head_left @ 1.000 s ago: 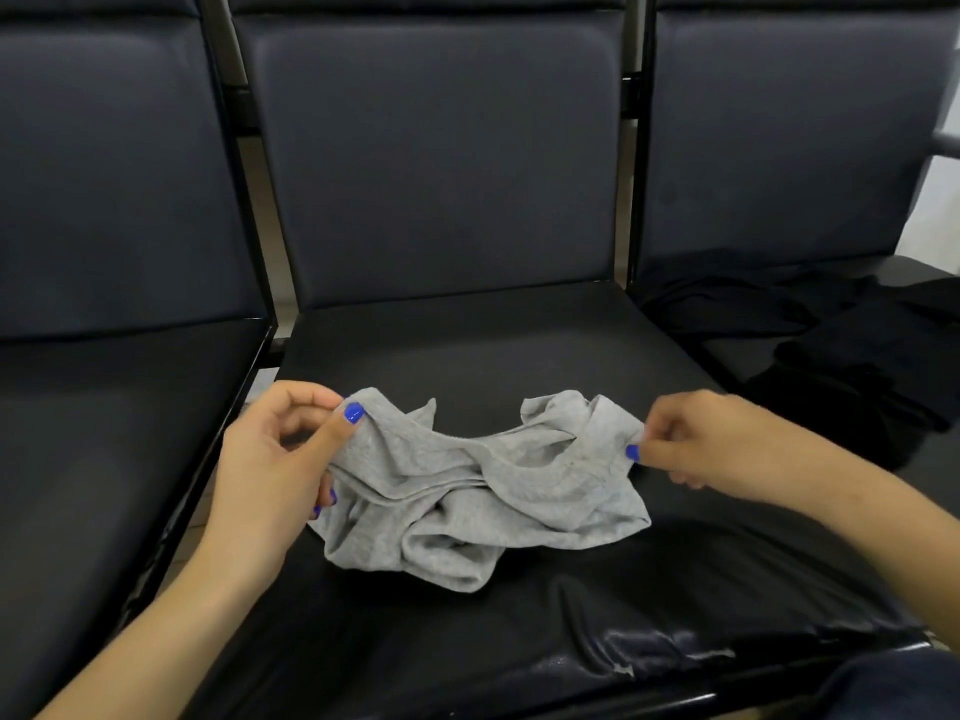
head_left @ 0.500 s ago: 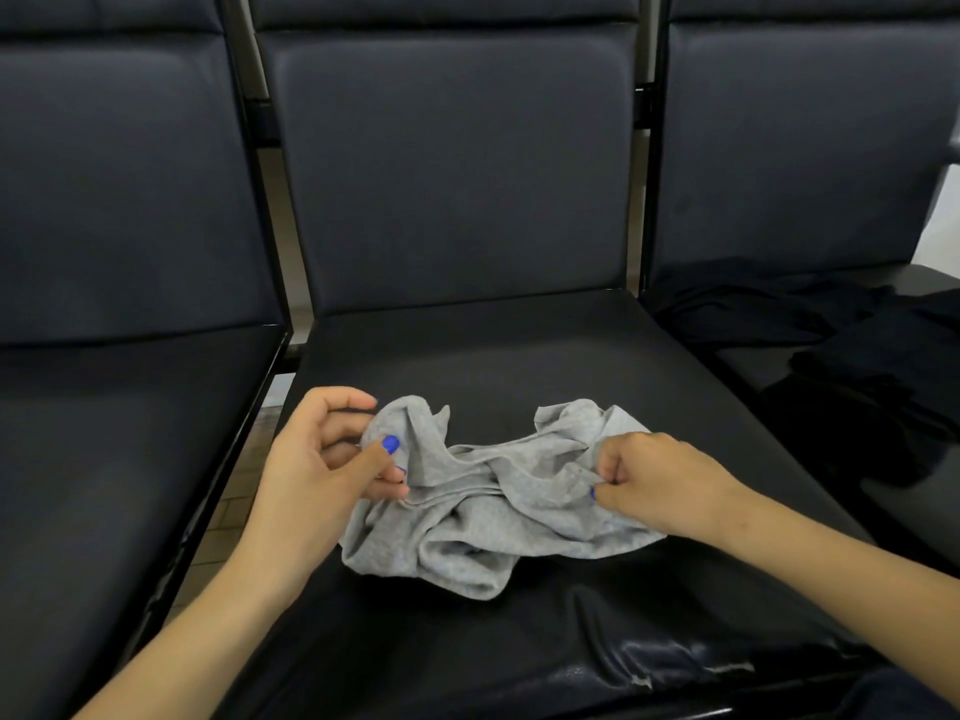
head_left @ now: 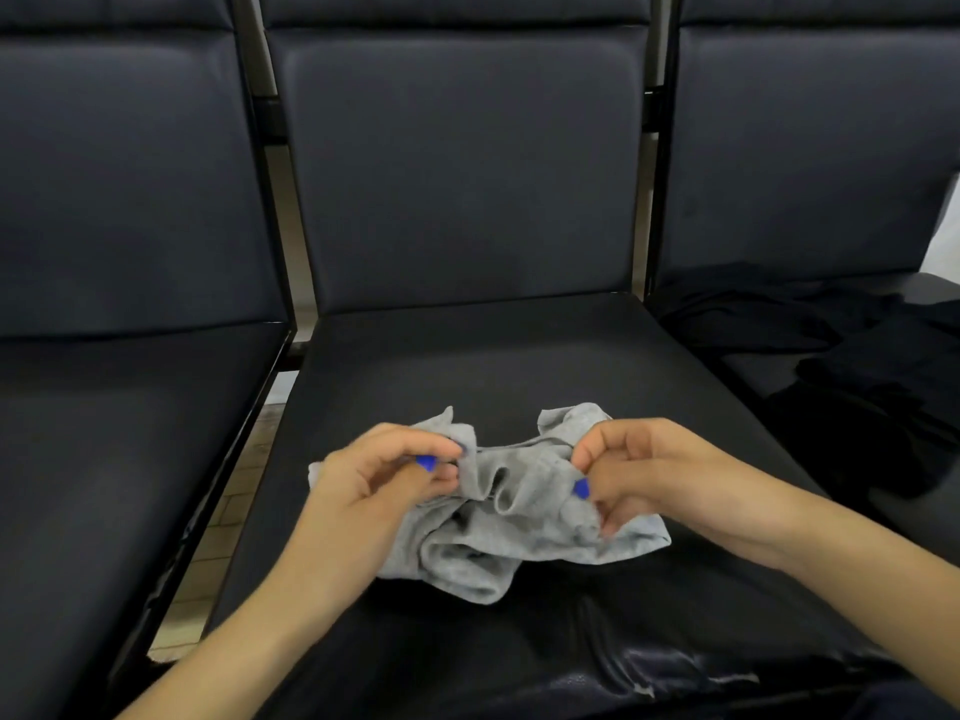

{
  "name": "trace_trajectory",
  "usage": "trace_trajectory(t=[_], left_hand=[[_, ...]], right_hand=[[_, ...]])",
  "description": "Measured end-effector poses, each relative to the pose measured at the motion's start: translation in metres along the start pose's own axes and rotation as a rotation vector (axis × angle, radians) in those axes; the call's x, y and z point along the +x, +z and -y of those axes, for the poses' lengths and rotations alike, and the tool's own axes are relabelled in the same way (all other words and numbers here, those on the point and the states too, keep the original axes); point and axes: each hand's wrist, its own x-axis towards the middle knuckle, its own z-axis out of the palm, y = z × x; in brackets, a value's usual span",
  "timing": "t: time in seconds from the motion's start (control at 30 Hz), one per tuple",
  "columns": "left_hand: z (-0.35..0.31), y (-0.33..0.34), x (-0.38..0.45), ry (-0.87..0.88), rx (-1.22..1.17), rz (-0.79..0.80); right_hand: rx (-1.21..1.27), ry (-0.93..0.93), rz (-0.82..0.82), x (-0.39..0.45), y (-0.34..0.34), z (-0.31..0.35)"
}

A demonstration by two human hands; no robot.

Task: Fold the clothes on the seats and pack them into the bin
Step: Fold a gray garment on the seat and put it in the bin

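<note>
A crumpled grey garment (head_left: 519, 517) lies on the middle seat (head_left: 493, 366), toward its front edge. The left hand (head_left: 374, 491) pinches the cloth's edge at 9 o'clock; the right hand (head_left: 654, 475) pinches a fold at 3 o'clock — thumbs pressed against curled fingers. Dark clothes (head_left: 857, 366) are heaped on the next seat at 2 o'clock.

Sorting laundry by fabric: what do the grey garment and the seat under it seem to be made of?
The grey garment looks like soft heathered cotton jersey, matte; it bunches in limp folds where the hands pinch it. The middle seat looks like black leather or vinyl, smooth and slightly glossy, with sheen and creases near its front edge.
</note>
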Motion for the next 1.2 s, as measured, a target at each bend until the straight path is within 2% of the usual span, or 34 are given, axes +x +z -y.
trace_trajectory(t=[0.23,0.43,0.53,0.6,0.67,0.73,0.87,0.97,1.1,1.2], left_hand=[[0.007,0.018,-0.014,0.025,0.139,0.236],[0.016,0.023,-0.015,0.048,0.153,0.186],[0.018,0.022,-0.012,0.029,0.123,0.146],[0.017,0.022,-0.013,0.073,0.158,0.166],[0.017,0.022,-0.015,0.142,0.262,0.196],[0.019,0.022,-0.018,0.208,0.362,0.234],[0.015,0.022,-0.022,0.364,0.499,0.294],[0.014,0.022,-0.022,0.389,0.530,0.295],[0.011,0.021,-0.023,0.345,0.443,0.219],[0.012,0.022,-0.023,0.197,0.310,0.177]], right_hand=[[0.170,0.010,0.135,-0.004,0.026,0.012],[0.173,0.018,0.110,-0.005,0.036,0.014],[-0.045,-0.013,-0.044,-0.004,0.033,0.014],[-0.247,-0.135,-0.221,-0.003,0.028,0.011],[-0.286,-0.258,-0.305,-0.003,0.022,0.008],[-0.307,-0.324,-0.261,-0.003,0.021,0.007],[-0.303,-0.307,-0.019,-0.007,0.028,0.009],[-0.334,-0.292,0.000,-0.007,0.030,0.007],[-0.315,-0.261,-0.020,-0.005,0.025,0.006],[-0.306,-0.232,-0.035,-0.004,0.023,0.004]])
